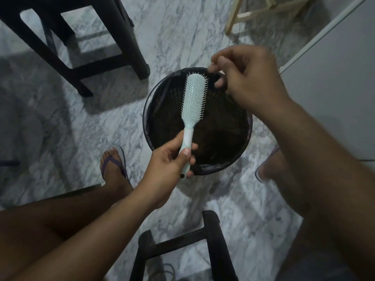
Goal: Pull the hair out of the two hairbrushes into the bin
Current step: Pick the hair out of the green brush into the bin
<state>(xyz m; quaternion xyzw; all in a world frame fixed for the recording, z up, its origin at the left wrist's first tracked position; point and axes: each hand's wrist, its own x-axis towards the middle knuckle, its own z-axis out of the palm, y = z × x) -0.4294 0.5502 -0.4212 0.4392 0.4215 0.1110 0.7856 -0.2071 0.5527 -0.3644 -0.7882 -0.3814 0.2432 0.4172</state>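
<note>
A pale blue hairbrush (193, 94) is held over the round black bin (150, 110), bristles facing up and to the right. My left hand (172, 161) grips its handle at the bin's near rim. My right hand (247, 78) hovers at the brush's far tip, above the bin's back edge, with thumb and fingers pinched together; a thin dark wisp of hair seems caught at the fingertips, too fine to be sure. The bin is lined with a dark bag and looks dark inside. Only one hairbrush is in view.
The bin stands on a grey marble floor between my feet in sandals (113, 163). A black stool (81, 43) stands at the back left, another black stool (182, 246) close in front. A wooden frame (263, 11) and a white cabinet (332, 78) are at the right.
</note>
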